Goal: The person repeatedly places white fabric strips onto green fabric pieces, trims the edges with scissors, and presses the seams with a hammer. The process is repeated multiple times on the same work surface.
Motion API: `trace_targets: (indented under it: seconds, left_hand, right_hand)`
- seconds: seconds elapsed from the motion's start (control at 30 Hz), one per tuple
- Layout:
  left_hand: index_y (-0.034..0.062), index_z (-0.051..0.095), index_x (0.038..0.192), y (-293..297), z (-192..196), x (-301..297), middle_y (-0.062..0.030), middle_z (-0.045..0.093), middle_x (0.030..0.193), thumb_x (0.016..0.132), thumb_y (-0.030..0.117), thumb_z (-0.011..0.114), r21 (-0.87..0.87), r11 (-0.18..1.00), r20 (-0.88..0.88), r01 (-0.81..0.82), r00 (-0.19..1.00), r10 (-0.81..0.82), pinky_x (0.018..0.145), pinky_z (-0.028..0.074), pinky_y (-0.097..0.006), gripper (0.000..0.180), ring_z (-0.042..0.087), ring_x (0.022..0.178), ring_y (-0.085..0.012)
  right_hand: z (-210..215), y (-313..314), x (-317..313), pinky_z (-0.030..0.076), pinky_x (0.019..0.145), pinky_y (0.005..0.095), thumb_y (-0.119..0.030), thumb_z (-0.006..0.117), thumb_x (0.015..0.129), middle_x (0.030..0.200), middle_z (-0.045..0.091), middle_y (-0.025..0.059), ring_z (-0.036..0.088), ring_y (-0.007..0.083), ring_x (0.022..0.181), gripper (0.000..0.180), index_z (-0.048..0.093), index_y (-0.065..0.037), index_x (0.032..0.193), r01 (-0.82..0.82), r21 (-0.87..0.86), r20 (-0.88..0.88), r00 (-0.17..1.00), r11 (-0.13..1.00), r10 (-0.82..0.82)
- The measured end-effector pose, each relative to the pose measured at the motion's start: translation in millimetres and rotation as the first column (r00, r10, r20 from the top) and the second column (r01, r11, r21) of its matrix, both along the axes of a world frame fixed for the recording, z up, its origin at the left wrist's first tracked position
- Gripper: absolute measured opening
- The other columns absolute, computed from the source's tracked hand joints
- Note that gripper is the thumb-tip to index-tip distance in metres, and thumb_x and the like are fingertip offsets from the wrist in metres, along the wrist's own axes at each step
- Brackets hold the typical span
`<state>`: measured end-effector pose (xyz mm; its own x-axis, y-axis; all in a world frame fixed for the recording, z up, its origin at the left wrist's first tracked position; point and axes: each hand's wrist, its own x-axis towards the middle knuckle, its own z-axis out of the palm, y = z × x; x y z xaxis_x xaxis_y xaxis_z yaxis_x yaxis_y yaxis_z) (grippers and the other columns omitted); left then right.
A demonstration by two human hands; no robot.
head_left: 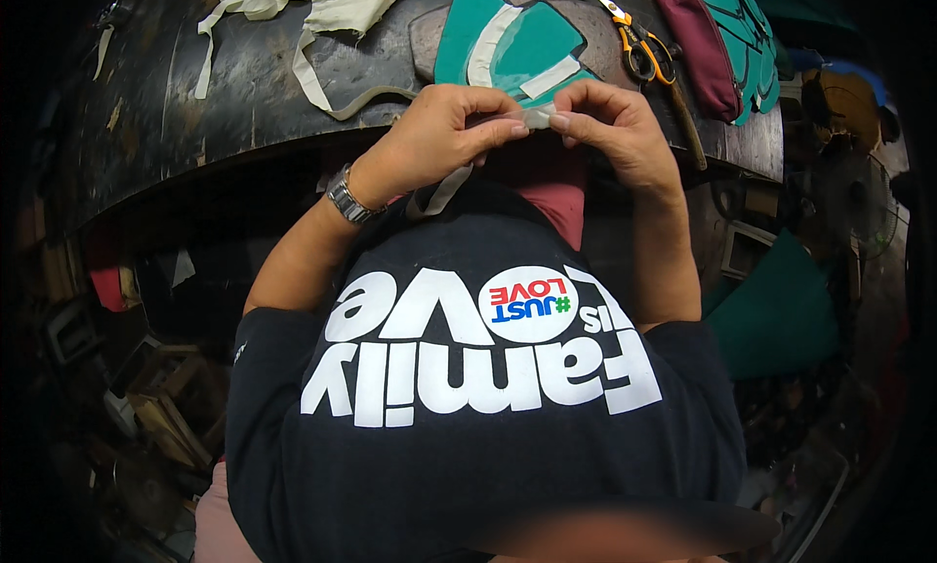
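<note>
My left hand [451, 134] and my right hand [623, 132] meet at the bench's near edge. Thumb and forefinger of each pinch an end of a small pale strip [538, 118], stretched between them. Just beyond my fingertips lies a green sheet piece [467, 31] with a dark edge and whitish strips [552, 76] on it. A greyish slab [427, 38] is under the green piece. One long, narrow cloth strip [310, 81] curves over the bench towards my left hand, whose back hides where it goes.
On the dark worn bench [146, 104], cream cloth scraps [356, 2] lie at the far left. Right of the green piece are orange-and-black-handled scissors [646, 56], a thin wooden stick [687, 124] and a maroon pouch [703, 51] beside more green pieces [747, 41]. A fan [864, 200] stands at right.
</note>
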<state>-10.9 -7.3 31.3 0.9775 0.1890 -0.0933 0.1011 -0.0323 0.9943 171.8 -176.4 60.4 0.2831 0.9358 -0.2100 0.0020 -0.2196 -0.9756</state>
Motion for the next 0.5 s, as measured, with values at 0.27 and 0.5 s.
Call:
trace_targets:
  seconds: [0.27,0.5]
  left_hand:
    - [-0.0017,0.072,0.103,-7.7,-4.5,-6.8,-0.0014,0.067,0.073,0.096,0.018,0.073,0.261,0.940,0.073,-0.220,0.976,0.208,0.053,0.045,-0.022,0.021,0.057,0.056,-0.0053]
    - [-0.0023,0.071,0.097,2.7,-15.5,1.5,-0.0044,0.069,0.072,0.096,0.017,0.071,0.380,0.891,0.061,-0.249,0.968,0.244,0.055,0.048,-0.024,0.020,0.060,0.061,-0.0062]
  right_hand:
    - [-18.8,5.9,-10.7,0.047,0.073,0.0232,-0.009,0.071,0.093,0.088,0.066,0.0012,0.058,0.0088,0.078,0.012,0.069,0.003,0.095,0.126,0.077,0.401,0.904,0.989,-0.146]
    - [-34.9,27.8,-18.6,0.048,0.070,0.0282,-0.009,0.072,0.089,0.082,0.065,0.0081,0.061,0.0155,0.075,0.013,0.067,0.002,0.092,0.124,0.079,0.705,0.695,0.989,-0.144]
